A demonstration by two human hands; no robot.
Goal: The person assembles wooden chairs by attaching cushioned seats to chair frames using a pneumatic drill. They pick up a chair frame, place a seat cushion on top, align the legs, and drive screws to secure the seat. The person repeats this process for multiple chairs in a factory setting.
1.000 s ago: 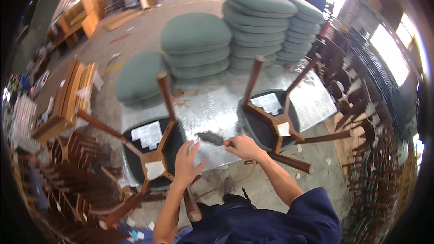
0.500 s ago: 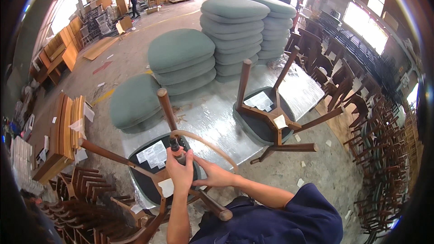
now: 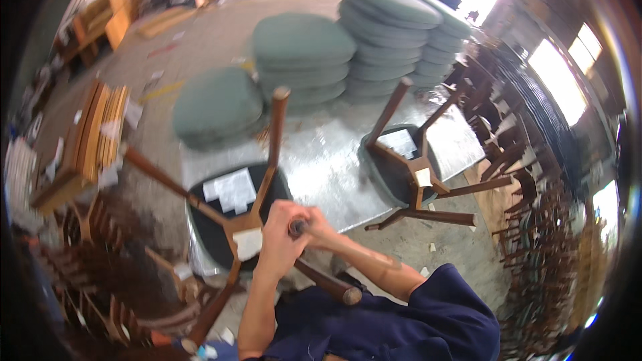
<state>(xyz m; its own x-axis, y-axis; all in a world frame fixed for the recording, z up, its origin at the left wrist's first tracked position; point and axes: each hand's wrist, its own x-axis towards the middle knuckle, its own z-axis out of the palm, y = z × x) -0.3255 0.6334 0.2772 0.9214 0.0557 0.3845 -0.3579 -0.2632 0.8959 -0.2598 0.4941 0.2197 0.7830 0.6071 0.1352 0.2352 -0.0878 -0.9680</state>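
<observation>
Grey floor (image 3: 221, 33) runs across the upper part of the frame, with stacked brown boards (image 3: 100, 134) at the left and a bright window (image 3: 558, 83) at the upper right. Rows of dark chairs (image 3: 548, 241) crowd the right edge, and more brown chair frames (image 3: 110, 281) fill the lower left. Across the centre lies a surface (image 3: 324, 184) covered in shiny, silvery wrap. Along its far side sit green cushions: a low pile (image 3: 217, 103) at the left, a taller pile (image 3: 304, 43) beside it, then two high piles (image 3: 384, 33) toward the upper right, one partly behind the other.

Two seats lie upside down on the surface with brown wooden legs pointing up and outward. One, the near chair (image 3: 234, 220), is left of centre; the other, the far chair (image 3: 409, 166), is right of centre. Each dark underside carries a white sheet, and a smaller white piece lies on each frame.

My left hand (image 3: 279, 232) is closed around a dark tool (image 3: 297, 228), which I see nearly end-on, just below the middle of the frame at the right edge of the near chair. My right hand (image 3: 322, 230) meets it from the right, fingers against the left hand; I cannot tell whether it grips the tool too. My navy shirt (image 3: 394, 327) fills the bottom.
</observation>
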